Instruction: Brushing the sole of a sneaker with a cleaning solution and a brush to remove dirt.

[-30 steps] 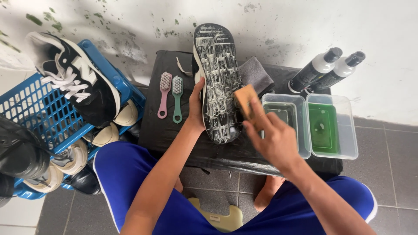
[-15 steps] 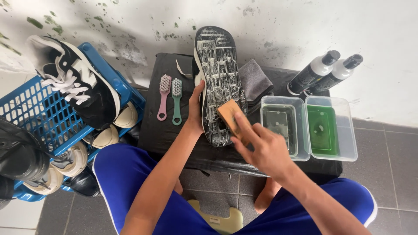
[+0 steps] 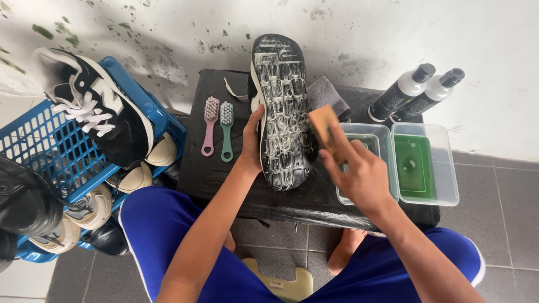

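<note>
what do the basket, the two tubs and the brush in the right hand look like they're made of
Basket: blue moulded plastic, going by its open grid walls. Tubs: clear, glossy plastic; the liquid shows through. Brush in the right hand: the back looks like bare, matt wood, tan; bristles hidden.

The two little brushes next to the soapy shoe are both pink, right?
Not quite. In the head view only one small brush is pink; the other brush is green. They do lie side by side next to the soapy shoe, by the left hand.
</note>
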